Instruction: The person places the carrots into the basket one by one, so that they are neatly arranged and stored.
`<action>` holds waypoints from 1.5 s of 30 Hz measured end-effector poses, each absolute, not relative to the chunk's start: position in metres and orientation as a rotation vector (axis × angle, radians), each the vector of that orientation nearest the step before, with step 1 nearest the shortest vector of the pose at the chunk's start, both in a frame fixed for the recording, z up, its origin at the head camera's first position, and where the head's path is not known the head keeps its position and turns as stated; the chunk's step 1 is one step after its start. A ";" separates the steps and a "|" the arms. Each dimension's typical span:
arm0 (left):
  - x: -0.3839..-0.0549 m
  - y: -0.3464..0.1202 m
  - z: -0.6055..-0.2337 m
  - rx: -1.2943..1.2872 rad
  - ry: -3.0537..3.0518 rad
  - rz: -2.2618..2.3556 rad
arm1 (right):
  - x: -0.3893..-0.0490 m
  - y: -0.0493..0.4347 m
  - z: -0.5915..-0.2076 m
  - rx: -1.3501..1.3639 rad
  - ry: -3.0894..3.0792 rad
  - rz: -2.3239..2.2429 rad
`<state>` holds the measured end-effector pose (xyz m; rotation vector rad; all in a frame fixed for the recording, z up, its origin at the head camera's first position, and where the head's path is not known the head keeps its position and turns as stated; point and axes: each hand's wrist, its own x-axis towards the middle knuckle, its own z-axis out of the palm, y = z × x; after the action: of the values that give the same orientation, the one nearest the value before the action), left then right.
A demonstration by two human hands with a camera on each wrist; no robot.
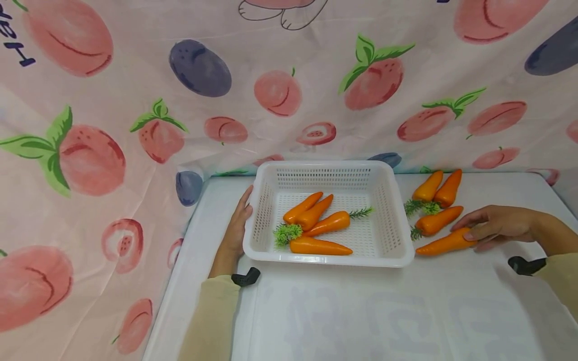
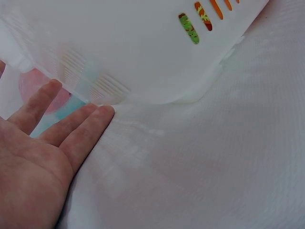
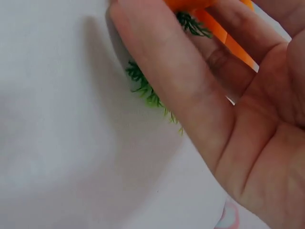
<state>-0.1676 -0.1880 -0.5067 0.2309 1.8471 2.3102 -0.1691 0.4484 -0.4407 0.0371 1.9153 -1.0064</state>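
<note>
Carrot (image 1: 443,243) pinched at its broad end by the right hand (image 1: 503,226), between three and four o'clock of the white basket (image 1: 326,259); the grip is partly hidden, so finger placement is uncertain. Four carrots (image 1: 328,223) lie inside the basket. Left hand (image 1: 233,230), fingers extended, touches the basket's wall at nine o'clock. Three further carrots (image 1: 439,220) rest on the table (image 1: 352,306) near three o'clock; behind hangs a fruit-print cloth (image 1: 316,65).

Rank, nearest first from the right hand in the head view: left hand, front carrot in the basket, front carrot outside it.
1. Front carrot outside: held by the right hand.
2. Front carrot inside: in the basket.
3. Left hand: at the basket's left side.
</note>
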 end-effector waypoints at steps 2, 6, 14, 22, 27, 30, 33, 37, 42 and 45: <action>-0.168 -0.188 -0.507 0.234 1.855 2.304 | -0.169 0.448 -0.440 0.038 1.901 -1.024; -0.168 -0.189 -0.507 0.223 1.860 2.301 | -0.169 0.448 -0.439 0.044 1.897 -1.035; -0.167 -0.188 -0.506 0.217 1.864 2.294 | -0.171 0.448 -0.433 0.047 1.914 -1.045; -0.167 -0.188 -0.505 0.216 1.876 2.287 | -0.174 0.447 -0.424 0.040 1.933 -1.039; -0.167 -0.187 -0.505 0.219 1.868 2.291 | -0.176 0.446 -0.416 -0.001 1.945 -1.041; -0.166 -0.187 -0.505 0.222 1.859 2.296 | -0.177 0.444 -0.410 -0.015 1.955 -1.040; -0.166 -0.187 -0.505 0.217 1.843 2.307 | -0.178 0.442 -0.405 -0.020 1.966 -1.029; -0.166 -0.187 -0.505 0.200 1.830 2.319 | -0.180 0.438 -0.399 -0.042 1.982 -1.009; -0.166 -0.187 -0.505 0.207 1.829 2.320 | -0.183 0.435 -0.391 -0.083 1.975 -1.010; -0.166 -0.186 -0.505 0.207 1.842 2.316 | -0.184 0.432 -0.386 -0.101 1.964 -1.019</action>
<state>-0.1659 -0.1865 -0.5049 0.2070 1.8416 2.3157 -0.1841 0.4323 -0.3859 -0.1008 1.9638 -1.0192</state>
